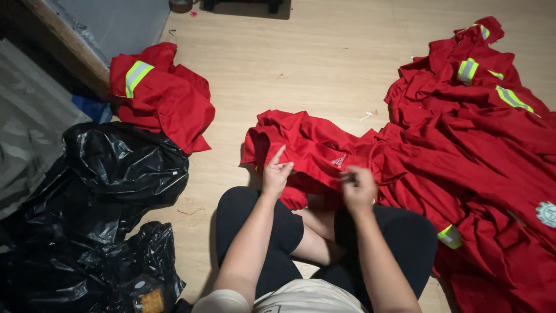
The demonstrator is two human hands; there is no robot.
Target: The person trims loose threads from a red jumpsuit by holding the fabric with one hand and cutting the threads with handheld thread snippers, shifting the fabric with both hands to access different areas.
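The crumpled red fabric work garment (313, 148), spread on the near floor, is pinched by the left hand (275, 174) and gripped by the right hand (358, 186), whose blurred grip may be loosened.

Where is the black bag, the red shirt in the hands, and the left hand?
black bag (124, 168), head view, on its shiny top
red shirt (313, 148), head view, on its middle folds
left hand (277, 174), head view, on its back

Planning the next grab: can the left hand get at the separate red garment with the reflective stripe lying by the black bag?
Probably yes. The left hand is on the red garment in the lap; bare wooden floor lies between it and the folded red garment, though it would need a forward lean.
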